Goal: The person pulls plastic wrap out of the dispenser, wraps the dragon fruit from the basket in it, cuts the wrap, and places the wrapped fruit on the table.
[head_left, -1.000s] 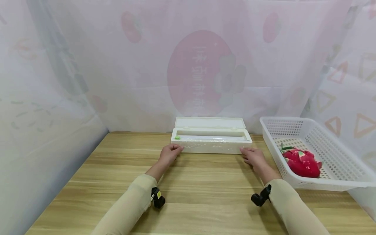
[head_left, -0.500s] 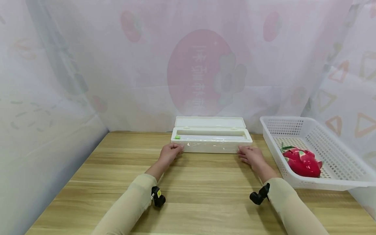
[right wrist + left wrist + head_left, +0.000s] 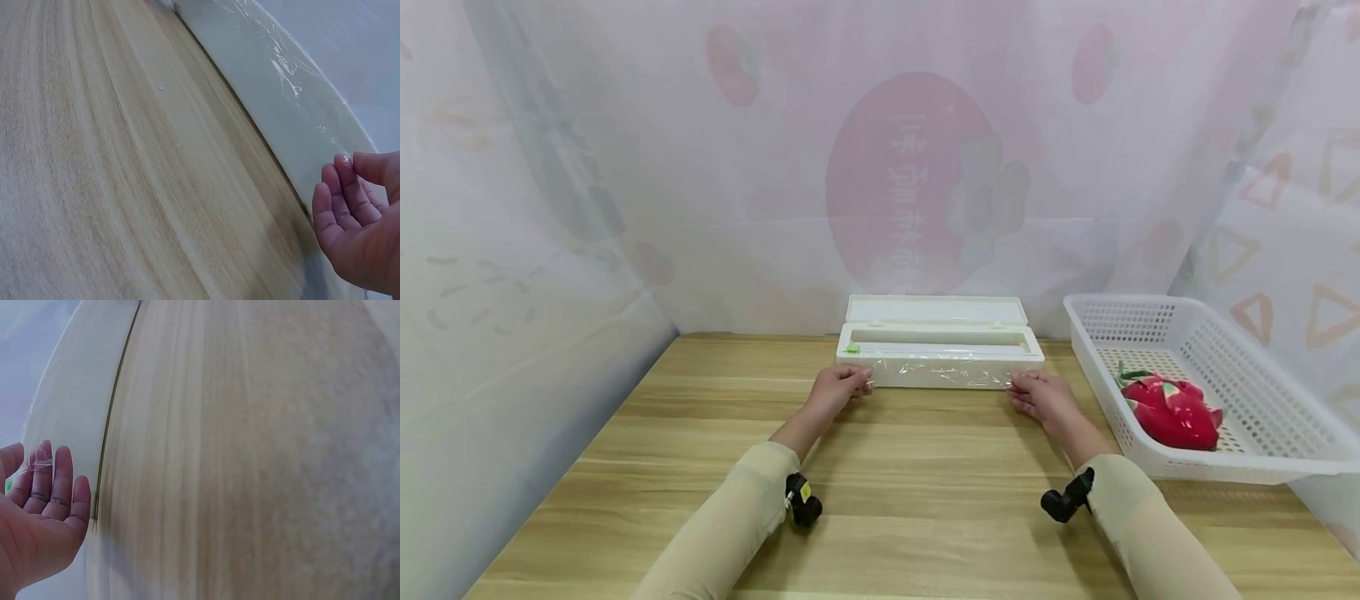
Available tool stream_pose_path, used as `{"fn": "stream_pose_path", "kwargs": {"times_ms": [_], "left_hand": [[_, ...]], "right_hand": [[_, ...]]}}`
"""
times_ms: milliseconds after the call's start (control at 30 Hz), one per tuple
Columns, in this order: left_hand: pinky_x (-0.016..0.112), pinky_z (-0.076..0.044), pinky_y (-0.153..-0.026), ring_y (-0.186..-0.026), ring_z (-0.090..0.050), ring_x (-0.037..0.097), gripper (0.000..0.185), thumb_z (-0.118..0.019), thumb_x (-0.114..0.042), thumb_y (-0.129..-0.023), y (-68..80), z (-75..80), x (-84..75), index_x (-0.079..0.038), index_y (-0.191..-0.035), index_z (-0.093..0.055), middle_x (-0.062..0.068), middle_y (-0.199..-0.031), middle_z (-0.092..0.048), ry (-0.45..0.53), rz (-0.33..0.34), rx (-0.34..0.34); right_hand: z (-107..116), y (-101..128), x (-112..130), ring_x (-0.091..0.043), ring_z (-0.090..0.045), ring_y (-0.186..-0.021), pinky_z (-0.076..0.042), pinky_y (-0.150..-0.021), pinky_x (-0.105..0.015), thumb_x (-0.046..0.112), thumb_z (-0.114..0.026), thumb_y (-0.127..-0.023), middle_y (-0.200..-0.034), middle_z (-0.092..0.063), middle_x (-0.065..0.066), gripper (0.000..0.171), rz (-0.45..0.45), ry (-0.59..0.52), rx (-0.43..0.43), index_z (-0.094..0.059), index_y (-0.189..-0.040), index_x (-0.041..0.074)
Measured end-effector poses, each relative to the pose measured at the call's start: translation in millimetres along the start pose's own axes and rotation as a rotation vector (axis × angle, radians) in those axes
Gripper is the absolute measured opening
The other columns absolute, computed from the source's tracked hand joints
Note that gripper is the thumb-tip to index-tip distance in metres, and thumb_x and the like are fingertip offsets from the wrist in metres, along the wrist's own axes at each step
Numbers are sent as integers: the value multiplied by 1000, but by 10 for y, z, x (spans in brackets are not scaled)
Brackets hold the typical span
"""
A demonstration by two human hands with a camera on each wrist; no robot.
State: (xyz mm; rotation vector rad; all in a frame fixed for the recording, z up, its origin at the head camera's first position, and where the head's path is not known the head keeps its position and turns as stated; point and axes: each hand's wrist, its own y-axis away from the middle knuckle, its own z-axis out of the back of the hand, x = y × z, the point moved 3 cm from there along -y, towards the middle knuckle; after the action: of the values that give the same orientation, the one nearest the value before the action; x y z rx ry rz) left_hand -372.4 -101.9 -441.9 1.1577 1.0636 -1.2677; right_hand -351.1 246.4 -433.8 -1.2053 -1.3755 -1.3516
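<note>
A long white cling film dispenser box lies at the back of the wooden table with its lid open. A clear sheet of cling film hangs over the box's front. My left hand pinches the film's left corner and my right hand pinches its right corner. In the left wrist view the left hand has the film between thumb and fingers beside the box. The right wrist view shows the right hand with wrinkled film at its fingertips.
A white perforated basket stands at the right with a red dragon fruit in it. Translucent printed curtains enclose the table at the back and on both sides. Small black cameras sit on both wrists.
Both hands stay at the box's front corners. The right hand has edged slightly left, and the film over the box front looks more crinkled.
</note>
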Motion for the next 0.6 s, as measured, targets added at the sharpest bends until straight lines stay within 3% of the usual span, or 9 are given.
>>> {"fn": "stream_pose_path", "kwargs": {"times_ms": [167,300,467,600], "left_hand": [[43,-53,-88,-86,-70,20,24,-57,-14,-98,19,-3,-40,6,-104,-69,15,-94,-71,10,-7,61],[44,-52,-91,-92,-70,23,27,-53,-14,-101,27,-3,-62,7,-108,-68,17,-99,-71,51,3,101],[42,-52,-90,-97,-69,26,29,-51,-14,-102,24,9,-121,9,-110,-66,19,-104,-70,117,-3,124],[40,-52,-90,-102,-67,28,29,-52,-13,-102,46,30,-208,11,-111,-65,21,-107,-69,145,-7,129]], "right_hand": [[22,-1,16,-8,-63,-80,-54,-82,-27,7,-51,-101,-83,-64,1,9,-3,-67,85,-58,-102,1],[28,20,55,-8,-62,-77,-54,-79,-25,8,-48,-102,-82,-64,0,16,-16,-112,150,-64,-98,7],[35,68,140,-11,-66,-81,-54,-78,-25,9,-44,-103,-85,-69,-3,23,-12,-169,206,-66,-98,4],[45,111,206,-14,-68,-89,-54,-85,-28,9,-42,-104,-91,-72,-5,23,-19,-215,240,-62,-107,-2]]}}
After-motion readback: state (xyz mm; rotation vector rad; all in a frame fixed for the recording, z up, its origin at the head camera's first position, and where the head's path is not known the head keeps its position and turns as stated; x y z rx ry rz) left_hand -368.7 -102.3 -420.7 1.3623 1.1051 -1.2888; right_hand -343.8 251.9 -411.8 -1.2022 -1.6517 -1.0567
